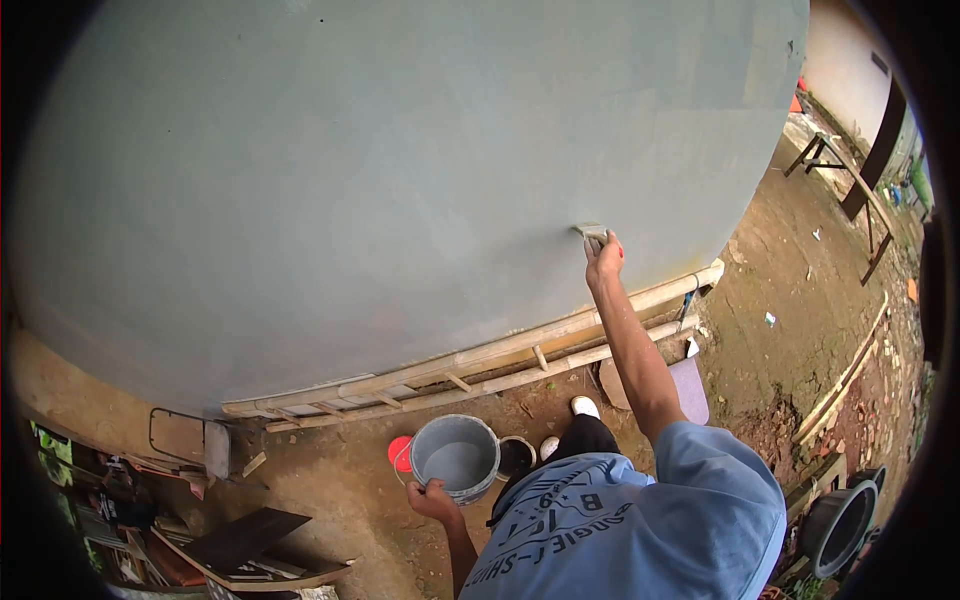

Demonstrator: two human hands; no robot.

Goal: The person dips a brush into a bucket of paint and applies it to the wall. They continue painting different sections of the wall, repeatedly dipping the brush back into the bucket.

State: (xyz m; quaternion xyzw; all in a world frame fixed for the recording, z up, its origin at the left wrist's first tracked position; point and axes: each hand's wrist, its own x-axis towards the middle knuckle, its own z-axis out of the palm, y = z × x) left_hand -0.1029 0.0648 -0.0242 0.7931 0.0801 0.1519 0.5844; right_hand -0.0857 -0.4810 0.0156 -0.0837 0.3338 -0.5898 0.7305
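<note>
My right hand (pixel 604 258) is closed around a paintbrush (pixel 590 230), its bristle end against the grey wall (pixel 350 200). The fingers cover most of the brush's handle. Lower down, my left hand (pixel 434 502) grips the near rim of a dark bucket (pixel 492 478), which contains grey paint (pixel 455 458). The bucket is held out in front of my body, nearly level.
A bamboo ladder (pixel 480 352) lies along the wall's foot. Near my feet are a red container (pixel 400 453) and a black bucket (pixel 516 455). Scrap boards (pixel 245 540) lie at lower left; a wooden bench (pixel 850 175) and dark basin (pixel 842 530) are at right.
</note>
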